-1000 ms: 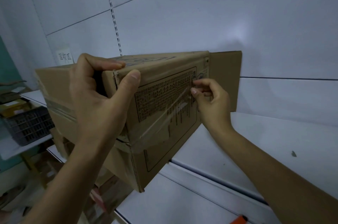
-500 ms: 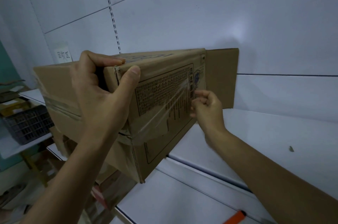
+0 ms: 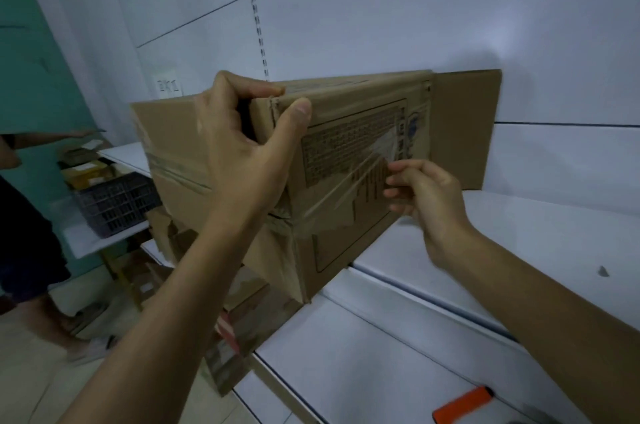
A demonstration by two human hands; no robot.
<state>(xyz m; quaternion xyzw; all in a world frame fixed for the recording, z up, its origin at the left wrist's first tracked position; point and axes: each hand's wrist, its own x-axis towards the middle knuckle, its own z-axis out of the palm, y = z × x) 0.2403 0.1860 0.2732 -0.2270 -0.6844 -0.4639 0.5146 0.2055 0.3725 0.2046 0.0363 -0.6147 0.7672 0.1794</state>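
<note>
A brown cardboard box (image 3: 349,240) lies on its side on the white shelf (image 3: 540,236), one end hanging over the shelf's left edge. A flap stands open at its far right end. My left hand (image 3: 242,149) grips the box's top front corner, thumb on the printed face, fingers over the top. My right hand (image 3: 422,195) pinches the loose end of a clear tape strip (image 3: 346,191), which stretches from the box's lower left corner up across the printed face.
An orange-handled tool (image 3: 464,404) lies on the lower white shelf at the bottom right. A dark plastic crate (image 3: 114,205) and small boxes sit on a table at left. Another person (image 3: 24,233) stands at the far left. More cardboard lies below the box.
My right hand has pulled the tape end down and away from the printed face, peeling more of it off. The view has swung left, bringing the other person into sight.
</note>
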